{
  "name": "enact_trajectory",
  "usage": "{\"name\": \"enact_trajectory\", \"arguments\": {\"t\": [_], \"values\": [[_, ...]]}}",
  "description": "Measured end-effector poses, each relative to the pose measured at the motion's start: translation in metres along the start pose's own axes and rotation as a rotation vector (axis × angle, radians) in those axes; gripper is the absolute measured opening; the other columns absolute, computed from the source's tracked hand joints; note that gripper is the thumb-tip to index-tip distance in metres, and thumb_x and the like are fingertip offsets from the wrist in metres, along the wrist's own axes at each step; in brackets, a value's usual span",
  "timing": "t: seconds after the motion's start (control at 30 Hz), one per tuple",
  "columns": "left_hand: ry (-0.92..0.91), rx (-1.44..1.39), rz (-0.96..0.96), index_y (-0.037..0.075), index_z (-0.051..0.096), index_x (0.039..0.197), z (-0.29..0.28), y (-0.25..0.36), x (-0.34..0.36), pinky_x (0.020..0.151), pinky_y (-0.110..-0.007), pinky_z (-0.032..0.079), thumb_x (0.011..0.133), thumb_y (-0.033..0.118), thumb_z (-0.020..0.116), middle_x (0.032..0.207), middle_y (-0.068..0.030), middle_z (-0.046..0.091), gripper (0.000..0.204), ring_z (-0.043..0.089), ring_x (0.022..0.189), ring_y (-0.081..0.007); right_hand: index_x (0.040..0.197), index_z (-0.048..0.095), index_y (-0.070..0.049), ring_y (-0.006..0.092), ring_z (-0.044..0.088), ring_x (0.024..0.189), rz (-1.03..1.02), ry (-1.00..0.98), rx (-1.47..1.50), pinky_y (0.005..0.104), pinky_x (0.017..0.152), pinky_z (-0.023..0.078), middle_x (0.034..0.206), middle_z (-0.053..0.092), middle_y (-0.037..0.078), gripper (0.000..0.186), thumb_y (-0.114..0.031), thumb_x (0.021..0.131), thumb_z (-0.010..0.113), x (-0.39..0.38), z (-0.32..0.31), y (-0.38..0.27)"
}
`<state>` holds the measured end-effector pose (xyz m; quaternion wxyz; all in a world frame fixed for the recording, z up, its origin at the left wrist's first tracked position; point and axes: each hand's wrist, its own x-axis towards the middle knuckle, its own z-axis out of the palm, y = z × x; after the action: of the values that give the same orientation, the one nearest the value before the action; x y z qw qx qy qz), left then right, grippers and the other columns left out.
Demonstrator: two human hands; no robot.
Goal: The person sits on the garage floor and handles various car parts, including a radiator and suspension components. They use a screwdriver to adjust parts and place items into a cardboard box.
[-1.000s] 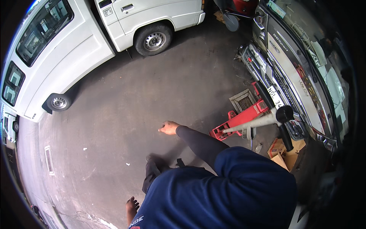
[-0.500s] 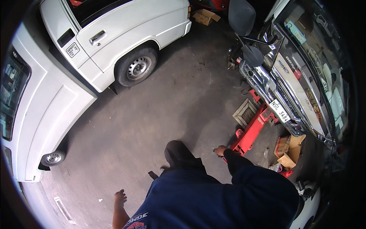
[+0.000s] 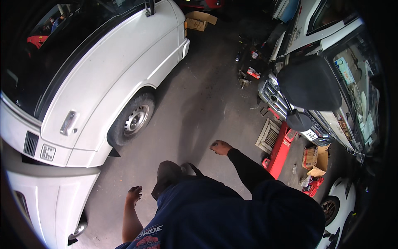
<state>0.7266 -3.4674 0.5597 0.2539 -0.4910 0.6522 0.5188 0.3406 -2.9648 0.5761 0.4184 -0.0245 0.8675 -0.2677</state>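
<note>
Above the concrete floor (image 3: 188, 112), my left hand (image 3: 134, 194) hangs low at my left side. Its fingers are loosely bent and a little apart, and I see nothing held in it. My right hand (image 3: 221, 147) reaches forward of my body at the end of a black sleeve. Those fingers curl loosely, with no object showing between them. Neither hand touches anything. Nearest to the right hand are a framed slatted grate (image 3: 268, 135) and a long red floor jack (image 3: 280, 150).
A white van (image 3: 107, 70) with a steel wheel (image 3: 135, 119) stands left, another white vehicle (image 3: 49, 195) behind it. At right are a chrome-fronted vehicle with a big black mirror (image 3: 309, 83), an open carton (image 3: 317, 159) and a white car (image 3: 342, 195). Another carton (image 3: 201, 20) lies far ahead.
My view has moved forward along the floor, so the white van looks nearer. My right hand has swung forward and left, away from the red jack. Tools by the chrome bumper now show.
</note>
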Motion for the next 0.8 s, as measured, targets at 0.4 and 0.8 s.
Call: {"name": "enact_trajectory", "arguments": {"t": [0.4,0.8], "values": [[-0.124,0.411,0.392,0.001,0.074,0.132,0.018,0.492,0.226,0.092,-0.041,0.056,0.099,0.044,0.073,0.121,-0.0193,0.078,0.054,0.076,0.102,-0.0281,0.123,0.071,-0.004,0.0245,0.075,0.091,-0.119,0.216,-0.394,0.041,0.082,0.061,0.103,0.075,0.011,0.037,-0.037,0.106,0.066,0.212,-0.195,-0.073],[-0.554,0.366,0.892,0.004,0.062,0.148,0.155,0.882,0.255,0.092,-0.031,0.056,0.111,0.02,0.061,0.121,-0.0076,0.075,0.041,0.071,0.104,-0.0158,0.139,0.07,-0.031,0.0299,0.075,0.095,1.01,-0.166,1.03,0.0495,0.084,0.063,0.12,0.073,0.011,0.036,-0.025,0.104,0.064,0.2,-0.157,0.062]]}}
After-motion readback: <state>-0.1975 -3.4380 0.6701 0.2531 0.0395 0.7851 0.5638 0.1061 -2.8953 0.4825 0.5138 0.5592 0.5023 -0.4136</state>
